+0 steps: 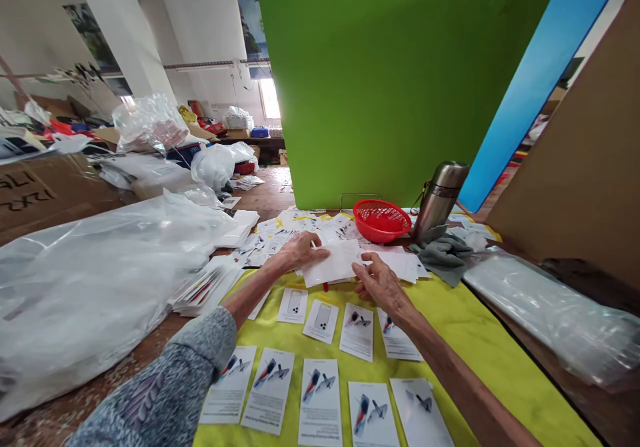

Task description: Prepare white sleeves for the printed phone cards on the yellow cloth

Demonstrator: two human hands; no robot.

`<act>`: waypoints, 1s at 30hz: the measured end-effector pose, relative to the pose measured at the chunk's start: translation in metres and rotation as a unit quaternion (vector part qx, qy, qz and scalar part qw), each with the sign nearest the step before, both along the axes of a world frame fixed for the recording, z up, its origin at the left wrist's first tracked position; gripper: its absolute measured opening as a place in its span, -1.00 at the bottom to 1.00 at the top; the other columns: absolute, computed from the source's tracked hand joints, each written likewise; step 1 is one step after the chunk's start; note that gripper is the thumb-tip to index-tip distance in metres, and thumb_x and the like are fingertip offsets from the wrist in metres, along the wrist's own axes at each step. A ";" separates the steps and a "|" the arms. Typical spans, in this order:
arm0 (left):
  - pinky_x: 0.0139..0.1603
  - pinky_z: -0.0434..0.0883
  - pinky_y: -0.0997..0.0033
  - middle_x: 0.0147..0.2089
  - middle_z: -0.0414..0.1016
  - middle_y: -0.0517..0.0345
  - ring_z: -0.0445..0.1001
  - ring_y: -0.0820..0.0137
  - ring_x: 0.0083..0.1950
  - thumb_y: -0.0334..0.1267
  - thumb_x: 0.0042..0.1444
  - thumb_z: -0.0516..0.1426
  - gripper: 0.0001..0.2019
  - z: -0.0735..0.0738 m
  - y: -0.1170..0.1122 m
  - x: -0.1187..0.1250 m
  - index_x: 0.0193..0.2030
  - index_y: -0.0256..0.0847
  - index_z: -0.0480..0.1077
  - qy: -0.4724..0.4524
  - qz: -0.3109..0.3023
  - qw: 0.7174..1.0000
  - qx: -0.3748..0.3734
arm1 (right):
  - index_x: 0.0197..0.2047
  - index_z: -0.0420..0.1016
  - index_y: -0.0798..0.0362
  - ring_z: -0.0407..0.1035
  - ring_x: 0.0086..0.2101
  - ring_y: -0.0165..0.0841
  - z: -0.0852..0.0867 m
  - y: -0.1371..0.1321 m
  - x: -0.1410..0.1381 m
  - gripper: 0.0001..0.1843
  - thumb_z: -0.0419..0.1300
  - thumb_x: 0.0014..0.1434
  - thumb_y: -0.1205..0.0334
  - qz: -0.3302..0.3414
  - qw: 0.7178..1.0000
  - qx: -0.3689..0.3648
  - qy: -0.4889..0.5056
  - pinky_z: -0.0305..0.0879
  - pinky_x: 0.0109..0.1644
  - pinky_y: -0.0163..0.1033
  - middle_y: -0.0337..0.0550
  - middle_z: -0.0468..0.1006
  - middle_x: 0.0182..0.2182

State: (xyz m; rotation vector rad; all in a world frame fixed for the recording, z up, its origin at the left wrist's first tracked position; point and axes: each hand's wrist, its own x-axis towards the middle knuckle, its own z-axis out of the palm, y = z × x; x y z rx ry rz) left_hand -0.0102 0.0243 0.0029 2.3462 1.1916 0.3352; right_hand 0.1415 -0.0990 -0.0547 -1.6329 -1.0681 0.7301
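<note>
Above the far part of the yellow cloth [490,340], a flat white sheet [330,265] is held between my hands. My left hand [299,250] pinches its left upper edge between thumb and fingers. At its right edge, the thumb and bent fingers of my right hand [384,287] close on the corner. Whether it is a single sheet or a thin pouch, I cannot tell. Printed cards [320,393] lie spaced out in rows on the cloth below, several with a coloured picture. Two smaller cards show a phone back [320,320]. My right forearm partly covers a card.
A red plastic basket [381,221], a steel flask [440,197] and grey gloves [445,253] stand or lie beyond the hands. Loose cards pile behind them. Left are a card stack [213,285] and a large plastic bag [100,280]; right, a clear plastic roll [555,313]. A green board [400,87] rises behind.
</note>
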 end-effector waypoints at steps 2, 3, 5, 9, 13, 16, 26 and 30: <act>0.01 0.30 0.20 -0.09 0.48 -0.03 0.41 0.15 -0.01 -0.13 0.07 0.17 -0.71 -0.007 -0.002 0.008 -0.11 -0.25 0.43 0.027 0.017 0.998 0.055 | -0.07 0.27 0.05 0.44 -0.45 -0.30 -0.009 0.003 0.004 -0.57 0.09 0.04 0.00 -0.064 0.993 0.019 -0.097 0.34 -0.43 -0.22 -0.14 0.48 -0.37; 0.05 0.26 0.15 -0.03 0.45 -0.05 0.38 0.13 0.03 -0.11 0.10 0.15 -0.68 -0.012 -0.005 0.012 -0.07 -0.24 0.41 0.034 0.016 0.997 0.067 | -0.08 0.28 0.07 0.43 -0.43 -0.29 -0.013 0.004 0.006 -0.59 0.07 0.04 0.03 -0.083 0.987 0.033 -0.133 0.34 -0.40 -0.20 -0.09 0.48 -0.33; 0.07 0.24 0.10 0.03 0.40 -0.08 0.34 0.11 0.06 -0.01 0.13 0.11 -0.61 -0.026 -0.013 0.019 -0.01 -0.21 0.38 0.072 -0.010 0.992 0.106 | -0.15 0.32 0.08 0.42 -0.43 -0.30 -0.018 0.005 0.010 -0.67 0.03 0.05 0.10 -0.089 0.980 0.053 -0.168 0.35 -0.35 -0.19 -0.06 0.48 -0.33; 0.03 0.24 0.12 0.05 0.35 -0.10 0.24 0.07 0.13 0.00 0.10 0.15 -0.62 -0.054 -0.025 0.027 -0.04 -0.21 0.39 0.124 -0.026 0.976 0.176 | -0.31 0.32 0.03 0.42 -0.47 -0.32 -0.022 0.005 0.014 -0.82 -0.01 0.04 0.16 -0.063 0.981 0.058 -0.173 0.33 -0.33 -0.22 -0.15 0.48 -0.47; 0.03 0.21 0.14 -0.02 0.39 -0.06 0.26 0.12 0.09 -0.08 0.16 0.10 -0.69 -0.062 -0.028 0.028 -0.04 -0.21 0.38 0.117 -0.017 0.980 0.158 | -0.37 0.30 0.00 0.41 -0.49 -0.31 -0.023 0.004 0.012 -0.83 -0.04 0.05 0.14 -0.056 0.981 0.064 -0.174 0.31 -0.37 -0.23 -0.16 0.48 -0.51; 0.06 0.17 0.06 0.05 0.35 -0.17 0.25 0.05 0.11 -0.07 0.18 0.07 -0.61 -0.062 -0.030 0.028 0.05 -0.29 0.33 0.115 0.000 0.982 0.152 | -0.40 0.29 -0.01 0.41 -0.49 -0.31 -0.025 0.003 0.010 -0.82 -0.06 0.06 0.12 -0.053 0.980 0.071 -0.175 0.30 -0.37 -0.23 -0.16 0.47 -0.51; -0.03 0.28 0.29 -0.12 0.41 0.03 0.35 0.27 -0.03 -0.31 0.16 0.08 -0.87 -0.073 -0.019 0.033 -0.15 -0.22 0.34 0.055 0.004 0.992 0.110 | -0.41 0.32 0.01 0.41 -0.49 -0.31 -0.026 0.001 0.010 -0.80 -0.06 0.05 0.12 -0.052 0.979 0.085 -0.179 0.29 -0.38 -0.24 -0.15 0.48 -0.51; 0.02 0.26 0.23 -0.05 0.38 -0.01 0.31 0.22 0.03 -0.25 0.17 0.08 -0.83 -0.077 -0.021 0.029 -0.12 -0.22 0.32 0.033 0.006 0.992 0.125 | -0.43 0.32 0.01 0.40 -0.51 -0.32 -0.026 0.001 0.010 -0.81 -0.05 0.04 0.13 -0.055 0.978 0.093 -0.177 0.27 -0.40 -0.26 -0.18 0.46 -0.56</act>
